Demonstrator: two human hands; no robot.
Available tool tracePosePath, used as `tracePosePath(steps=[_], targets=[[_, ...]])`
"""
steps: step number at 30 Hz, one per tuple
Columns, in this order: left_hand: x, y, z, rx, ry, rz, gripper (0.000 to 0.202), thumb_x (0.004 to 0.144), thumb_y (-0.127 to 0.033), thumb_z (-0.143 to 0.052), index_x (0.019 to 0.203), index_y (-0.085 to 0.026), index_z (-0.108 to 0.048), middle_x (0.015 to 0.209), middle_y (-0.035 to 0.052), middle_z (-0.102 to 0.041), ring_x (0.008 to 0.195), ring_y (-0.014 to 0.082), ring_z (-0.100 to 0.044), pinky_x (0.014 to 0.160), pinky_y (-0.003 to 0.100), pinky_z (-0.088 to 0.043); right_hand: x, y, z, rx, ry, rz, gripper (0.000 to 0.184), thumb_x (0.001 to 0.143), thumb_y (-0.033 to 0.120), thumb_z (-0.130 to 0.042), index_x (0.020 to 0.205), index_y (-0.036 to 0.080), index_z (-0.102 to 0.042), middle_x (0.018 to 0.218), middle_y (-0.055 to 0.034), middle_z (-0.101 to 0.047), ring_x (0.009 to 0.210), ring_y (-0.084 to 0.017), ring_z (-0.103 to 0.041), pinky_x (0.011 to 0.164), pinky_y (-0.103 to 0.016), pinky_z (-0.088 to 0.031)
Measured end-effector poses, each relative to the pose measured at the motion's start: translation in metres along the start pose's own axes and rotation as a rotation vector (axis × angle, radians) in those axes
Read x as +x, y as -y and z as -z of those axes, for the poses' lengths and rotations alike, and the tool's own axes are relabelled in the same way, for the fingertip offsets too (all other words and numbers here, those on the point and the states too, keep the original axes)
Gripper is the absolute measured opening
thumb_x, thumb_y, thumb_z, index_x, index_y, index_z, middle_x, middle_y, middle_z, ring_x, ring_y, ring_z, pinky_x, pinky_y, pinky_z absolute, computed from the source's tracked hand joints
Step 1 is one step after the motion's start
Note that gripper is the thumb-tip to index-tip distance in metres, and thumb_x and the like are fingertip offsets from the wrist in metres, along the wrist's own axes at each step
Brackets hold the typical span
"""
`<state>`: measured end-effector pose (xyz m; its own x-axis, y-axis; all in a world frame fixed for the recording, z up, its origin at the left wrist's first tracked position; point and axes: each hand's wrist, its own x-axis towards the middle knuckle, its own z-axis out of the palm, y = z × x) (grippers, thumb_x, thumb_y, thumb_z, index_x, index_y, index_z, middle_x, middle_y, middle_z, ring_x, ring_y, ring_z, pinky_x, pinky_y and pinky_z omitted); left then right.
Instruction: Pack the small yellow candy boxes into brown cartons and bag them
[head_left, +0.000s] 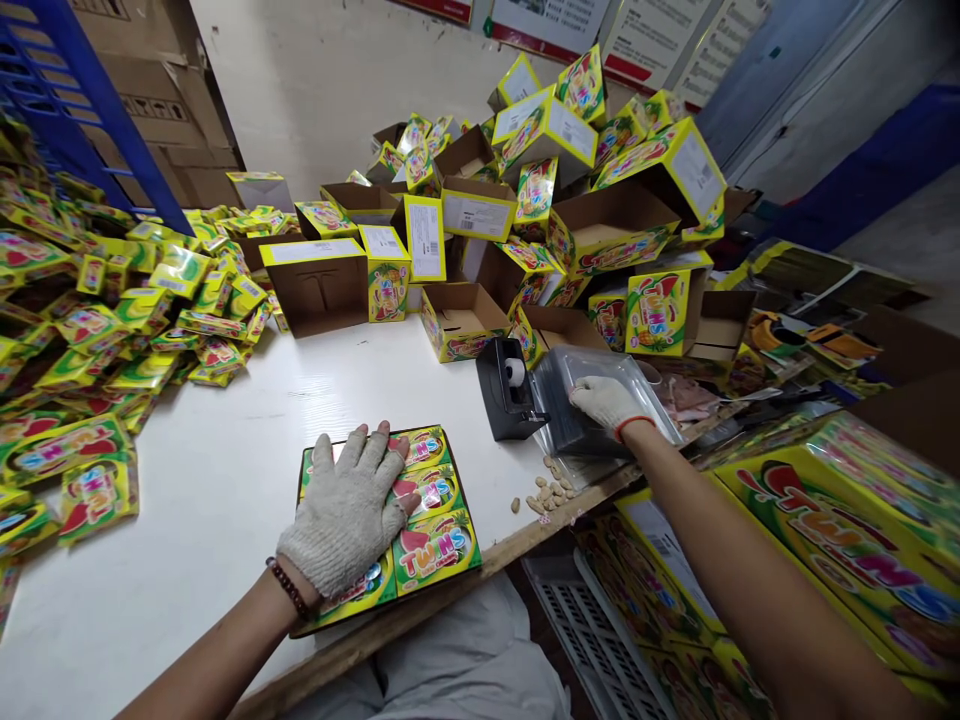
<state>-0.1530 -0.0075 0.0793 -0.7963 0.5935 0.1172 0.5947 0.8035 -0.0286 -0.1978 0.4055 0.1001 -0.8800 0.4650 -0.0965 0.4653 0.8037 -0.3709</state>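
Note:
My left hand (349,515), in a light knitted glove with bare fingertips, lies flat with fingers spread on a display box (433,590) filled with small yellow-green "TWINS" packs (435,550). The box sits at the table's front edge. To the right, my gloved right hand (606,403) rests on a stack of clear plastic sheets (570,370), its fingers drawn together at the top sheet. Just left of that stack stands a black tape dispenser (506,395) with a white roll. Several peanuts in shells (551,492) lie in front of the stack.
Loose small packs (150,320) are heaped along the left. Empty display boxes (465,315) are piled at the back. A blue rack (112,120) stands at back left. Beside my right arm is a large plastic-covered "TWINS" box (847,540), with a grey crate (600,630) below the table edge.

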Motion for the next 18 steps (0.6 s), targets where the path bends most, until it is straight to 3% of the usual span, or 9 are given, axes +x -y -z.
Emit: tracePosePath(steps=[6, 11, 18], targets=[[0.0, 0.001, -0.001, -0.027, -0.017, 0.003, 0.056, 0.097, -0.051, -0.047, 0.144, -0.022, -0.053, 0.153, 0.0172, -0.047, 0.136, 0.0438, -0.044, 0.106, 0.069, -0.03, -0.003, 0.001, 0.0, -0.119, -0.018, 0.031, 0.027, 0.087, 0.018, -0.056, 0.06, 0.019, -0.054, 0.063, -0.0008, -0.057, 0.067, -0.015, -0.053, 0.067, -0.028, -0.038], [-0.001, 0.001, -0.001, -0.038, -0.022, 0.014, 0.056, 0.097, -0.052, -0.047, 0.144, -0.022, -0.053, 0.152, 0.0172, -0.047, 0.136, 0.0431, -0.044, 0.107, 0.068, -0.03, -0.006, -0.007, -0.001, -0.129, -0.009, 0.024, 0.029, 0.096, 0.041, -0.058, 0.082, 0.016, -0.06, 0.079, 0.0009, -0.061, 0.069, -0.012, -0.055, 0.07, -0.029, -0.048], [-0.002, 0.001, -0.003, -0.057, -0.045, 0.017, 0.054, 0.097, -0.051, -0.046, 0.142, -0.023, -0.055, 0.152, 0.0164, -0.048, 0.137, 0.0423, -0.044, 0.108, 0.068, -0.028, -0.008, -0.01, 0.002, 0.034, 0.076, 0.007, 0.028, 0.086, 0.031, -0.057, 0.061, 0.02, -0.05, 0.055, 0.0019, -0.052, 0.052, -0.011, -0.043, 0.05, -0.023, -0.032]])
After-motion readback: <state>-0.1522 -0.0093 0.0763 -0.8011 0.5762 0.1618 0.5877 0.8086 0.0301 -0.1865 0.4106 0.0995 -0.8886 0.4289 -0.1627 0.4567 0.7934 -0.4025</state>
